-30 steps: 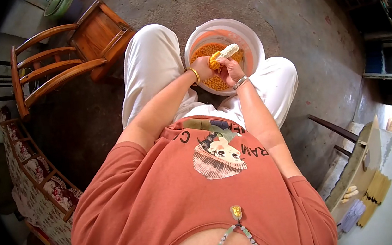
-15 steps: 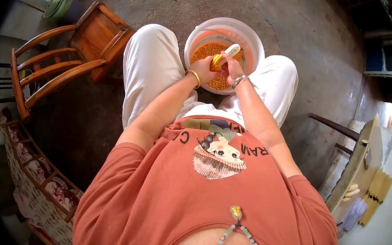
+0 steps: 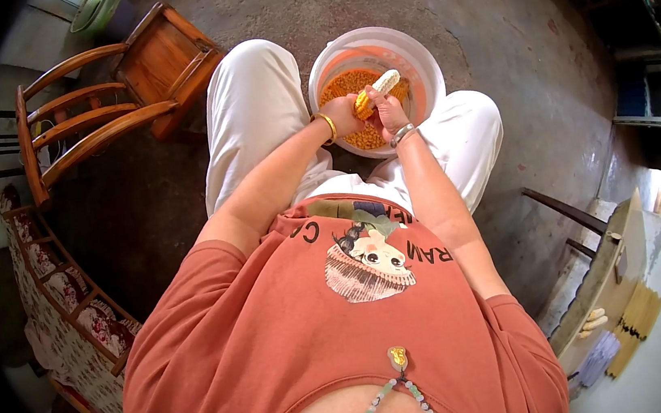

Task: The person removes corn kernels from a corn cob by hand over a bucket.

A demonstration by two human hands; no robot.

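Observation:
A corn cob (image 3: 365, 105) is held over a white bucket (image 3: 426, 57), yellow kernels on its lower part and bare white at the upper end. My left hand (image 3: 343, 115), with a gold bracelet at the wrist, is closed around the kernelled end. My right hand (image 3: 391, 116), wearing a silver bracelet, is closed on the same cob, with the thumb pressed along its side; some fingers are hidden underneath. Loose yellow corn kernels (image 3: 349, 84) cover the bottom of the bucket, which stands between my white-trousered knees.
A wooden chair (image 3: 159, 59) stands at the upper left, with a green tub (image 3: 98, 11) behind it. A seat with floral cloth (image 3: 78, 349) is at the lower left. To the right are a table edge (image 3: 583, 275) and several pale cobs (image 3: 595, 321). Concrete floor (image 3: 490, 33) surrounds the bucket.
The cob has shifted slightly left and down and tilted more upright, with both hands still on it. My right thumb has moved a little along the cob.

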